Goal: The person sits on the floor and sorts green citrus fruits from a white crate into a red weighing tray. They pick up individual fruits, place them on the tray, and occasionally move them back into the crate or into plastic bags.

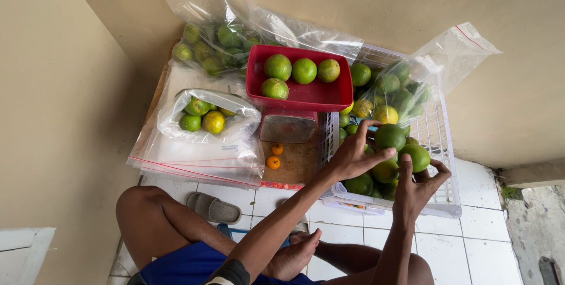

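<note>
Against a beige wall, a white crate (pixel 442 161) of green citrus is being worked over. One fruit (pixel 389 136) is being grasped by the left hand (pixel 352 156); another fruit (pixel 416 156), just right, is being fingered by the right hand (pixel 419 186).

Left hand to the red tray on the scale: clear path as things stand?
Probably yes. The left hand is at the white crate, fingers on a green orange. The red tray sits just beside the crate, open-topped, with nothing between; the hand would have to let go first.
</note>
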